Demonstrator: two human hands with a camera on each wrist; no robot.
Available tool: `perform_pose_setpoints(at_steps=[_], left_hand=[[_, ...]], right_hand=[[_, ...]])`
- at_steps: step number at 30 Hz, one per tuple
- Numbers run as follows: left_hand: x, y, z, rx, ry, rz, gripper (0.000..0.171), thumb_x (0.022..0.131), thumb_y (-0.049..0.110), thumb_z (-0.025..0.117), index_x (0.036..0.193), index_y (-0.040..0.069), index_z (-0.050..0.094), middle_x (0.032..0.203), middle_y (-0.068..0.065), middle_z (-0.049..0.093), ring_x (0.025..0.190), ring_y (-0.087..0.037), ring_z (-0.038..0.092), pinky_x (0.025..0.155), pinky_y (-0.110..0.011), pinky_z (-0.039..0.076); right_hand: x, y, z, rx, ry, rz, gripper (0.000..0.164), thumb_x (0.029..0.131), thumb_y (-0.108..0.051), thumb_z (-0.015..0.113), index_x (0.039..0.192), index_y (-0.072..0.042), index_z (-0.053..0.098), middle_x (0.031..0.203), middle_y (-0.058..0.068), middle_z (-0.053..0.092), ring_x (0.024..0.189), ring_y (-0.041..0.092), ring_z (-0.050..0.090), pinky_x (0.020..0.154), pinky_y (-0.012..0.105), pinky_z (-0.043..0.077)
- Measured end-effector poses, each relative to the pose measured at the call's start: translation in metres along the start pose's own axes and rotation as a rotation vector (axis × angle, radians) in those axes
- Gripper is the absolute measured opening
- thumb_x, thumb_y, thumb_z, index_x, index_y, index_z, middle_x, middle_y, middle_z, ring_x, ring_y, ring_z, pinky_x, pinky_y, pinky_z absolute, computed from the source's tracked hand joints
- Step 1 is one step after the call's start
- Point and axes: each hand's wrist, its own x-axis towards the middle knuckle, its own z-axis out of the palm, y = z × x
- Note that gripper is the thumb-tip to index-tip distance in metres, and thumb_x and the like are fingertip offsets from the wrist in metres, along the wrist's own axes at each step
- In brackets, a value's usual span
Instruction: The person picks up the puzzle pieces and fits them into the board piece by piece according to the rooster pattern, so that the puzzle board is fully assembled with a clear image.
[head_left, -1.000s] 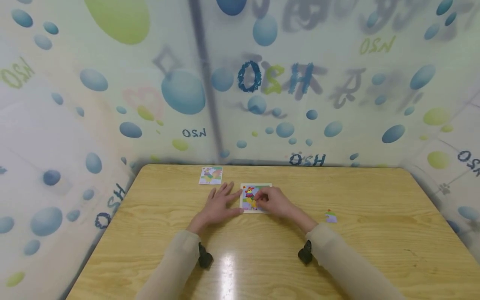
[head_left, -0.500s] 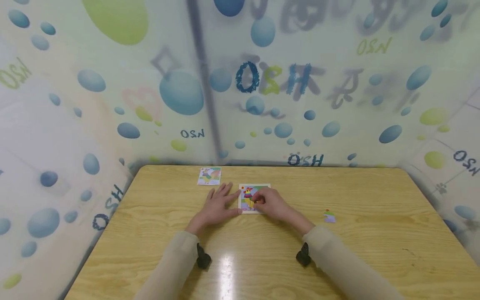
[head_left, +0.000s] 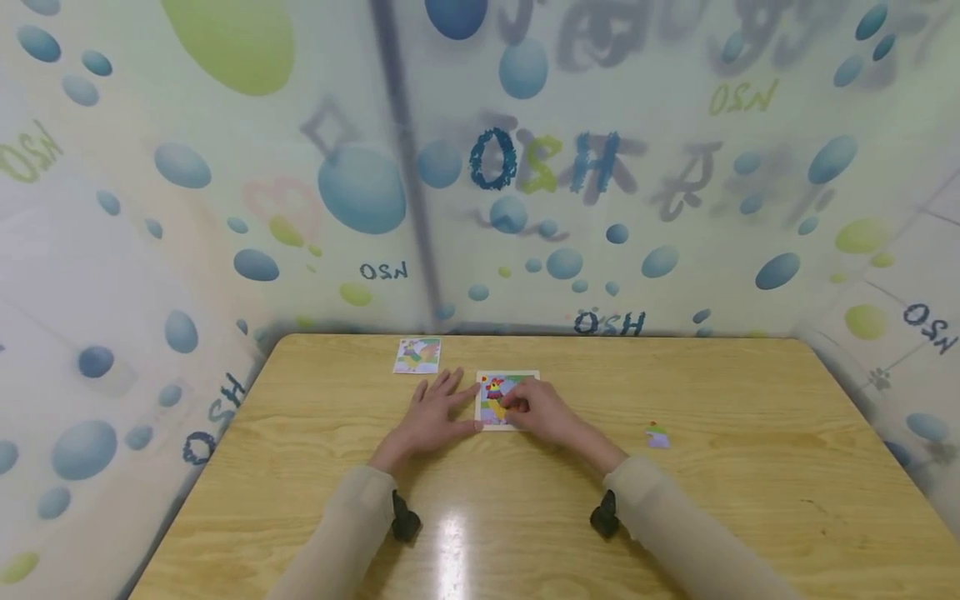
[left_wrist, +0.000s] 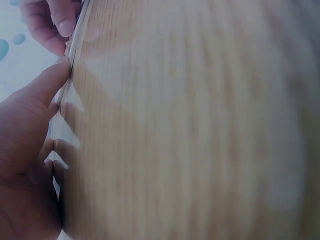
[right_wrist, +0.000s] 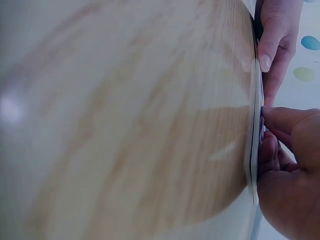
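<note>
A small square jigsaw puzzle (head_left: 493, 412), showing a colourful rooster inside a pale frame, lies flat on the table. My left hand (head_left: 433, 421) rests on the table at its left, fingers spread, with thumb and index fingertips against the frame's left edge. Over the puzzle's right half, my right hand (head_left: 546, 413) has thumb and fingers curled together and pinches a puzzle piece (right_wrist: 261, 123) low on the board. Most of that piece is hidden by the fingers. The right wrist view shows the thumb tip right at the board's surface.
One loose puzzle piece (head_left: 657, 436), purple and green, lies on the wooden table (head_left: 720, 492) to the right. A printed rooster card (head_left: 417, 356) lies near the back edge, left of the puzzle. A patterned wall (head_left: 645, 200) stands behind the table.
My right hand's fingertips have shifted slightly left and toward me over the puzzle. My left hand stays at the frame's edge. The head view has drifted a little.
</note>
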Motion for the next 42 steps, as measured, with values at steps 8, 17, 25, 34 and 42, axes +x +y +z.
perform_pose_setpoints(at_steps=[8,17,25,34,42], left_hand=[[0.0,-0.001,0.002,-0.002,0.002,0.009,0.07,0.098,0.048,0.065,0.157,0.017,0.044,0.169,-0.018,0.017,0.156,-0.038,0.007,0.12,-0.064,0.0],[-0.001,0.0,0.0,-0.008,0.004,0.01,0.07,0.099,0.048,0.065,0.157,0.016,0.044,0.168,-0.019,0.018,0.156,-0.039,0.008,0.12,-0.064,0.0],[-0.001,0.001,-0.001,0.003,-0.005,-0.004,0.069,0.098,0.047,0.066,0.157,0.017,0.044,0.169,-0.018,0.018,0.156,-0.038,0.007,0.12,-0.064,0.0],[0.0,0.001,-0.002,0.002,-0.009,-0.011,0.069,0.099,0.048,0.065,0.158,0.018,0.043,0.169,-0.016,0.016,0.156,-0.036,0.004,0.12,-0.062,-0.002],[-0.001,0.001,-0.002,-0.007,-0.013,-0.013,0.07,0.098,0.047,0.066,0.158,0.019,0.042,0.17,-0.015,0.015,0.157,-0.035,0.003,0.121,-0.061,-0.004]], right_hand=[[-0.002,0.002,-0.001,-0.02,-0.006,-0.041,0.013,0.092,-0.005,0.074,0.105,-0.005,0.077,0.093,0.0,0.06,0.081,0.012,0.053,0.071,0.027,0.048],[-0.003,-0.001,-0.004,-0.073,-0.046,-0.067,0.015,0.094,-0.005,0.073,0.108,-0.004,0.078,0.103,0.004,0.066,0.093,0.016,0.059,0.082,0.032,0.052],[-0.007,0.0,-0.006,-0.09,-0.063,-0.099,0.018,0.096,-0.004,0.071,0.113,-0.002,0.077,0.11,0.007,0.065,0.102,0.022,0.061,0.089,0.037,0.052],[-0.009,0.003,-0.008,-0.015,-0.038,-0.106,0.018,0.094,-0.006,0.074,0.111,-0.003,0.075,0.107,0.004,0.067,0.089,0.013,0.06,0.079,0.029,0.052],[-0.031,0.017,-0.035,0.033,0.118,-0.057,0.024,0.091,-0.003,0.077,0.114,-0.002,0.075,0.098,0.005,0.067,0.083,0.014,0.06,0.074,0.031,0.054]])
